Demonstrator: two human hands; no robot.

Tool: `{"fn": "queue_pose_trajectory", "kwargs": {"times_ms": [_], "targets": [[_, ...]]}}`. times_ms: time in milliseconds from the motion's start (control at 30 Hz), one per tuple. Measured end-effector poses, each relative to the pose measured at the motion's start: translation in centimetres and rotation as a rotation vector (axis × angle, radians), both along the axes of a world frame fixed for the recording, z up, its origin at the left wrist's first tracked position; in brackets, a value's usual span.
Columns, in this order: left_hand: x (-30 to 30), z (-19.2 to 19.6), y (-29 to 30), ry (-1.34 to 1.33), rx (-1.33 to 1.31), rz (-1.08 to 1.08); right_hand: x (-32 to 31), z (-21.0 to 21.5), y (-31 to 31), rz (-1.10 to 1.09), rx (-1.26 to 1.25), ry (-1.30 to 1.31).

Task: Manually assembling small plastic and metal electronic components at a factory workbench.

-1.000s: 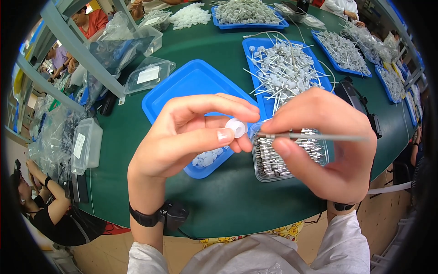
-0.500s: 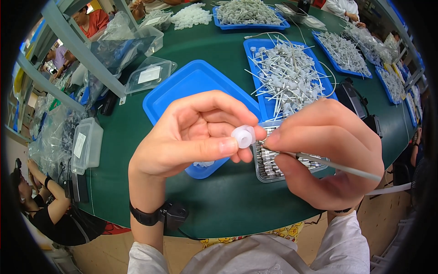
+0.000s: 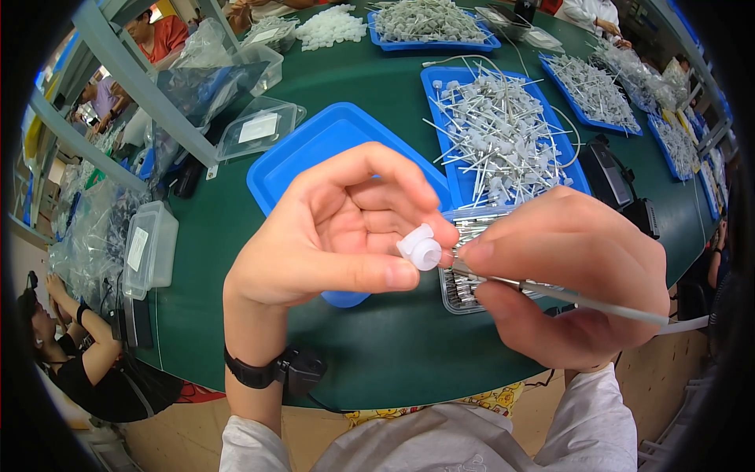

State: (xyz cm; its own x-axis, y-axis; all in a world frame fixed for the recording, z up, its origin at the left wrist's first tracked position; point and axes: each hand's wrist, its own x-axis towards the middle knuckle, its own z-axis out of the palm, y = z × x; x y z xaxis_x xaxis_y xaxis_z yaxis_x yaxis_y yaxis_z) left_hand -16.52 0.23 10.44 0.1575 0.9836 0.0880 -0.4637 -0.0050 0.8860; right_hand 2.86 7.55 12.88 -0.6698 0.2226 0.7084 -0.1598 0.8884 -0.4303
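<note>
My left hand, palm turned up, holds a small translucent white plastic cap between thumb and fingers. The cap's round hollow end faces toward my right hand. In my right hand, thumb and forefinger pinch a slim metal rod with a pale grey-white tail running out to the right. Its tip lies close beside the cap; whether they touch I cannot tell. Beneath my hands stands a clear plastic box of short metal pins. A blue tray is behind my left hand, partly hidden by it.
A blue tray heaped with white-headed metal rods lies ahead, and more filled trays stand farther off. White caps are piled at the back. On the left are a clear lidded box, a grey metal frame and co-workers.
The cap has turned in my left fingers, and its hollow end now points more to the right. My left thumb has dropped slightly. My right hand has shifted a little right and down with the rod.
</note>
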Motion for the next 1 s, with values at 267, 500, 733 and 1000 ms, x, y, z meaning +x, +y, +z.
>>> {"fn": "queue_pose_trajectory", "kwargs": {"times_ms": [267,500,733,1000], "targets": [[0.2,-0.3,0.2,-0.041,0.018,0.022,0.0,-0.2,0.1,0.005,-0.017,-0.031],[0.3,-0.3,0.2,-0.031,0.036,0.025,-0.7,-1.0,0.1,0.002,0.137,0.133],[0.1,-0.6,0.1,-0.019,0.066,0.029,-0.9,-1.1,0.2,0.052,0.164,0.142],[0.1,-0.6,0.3,-0.028,0.091,0.032,-1.1,-0.9,0.1,0.032,0.147,0.158]]}}
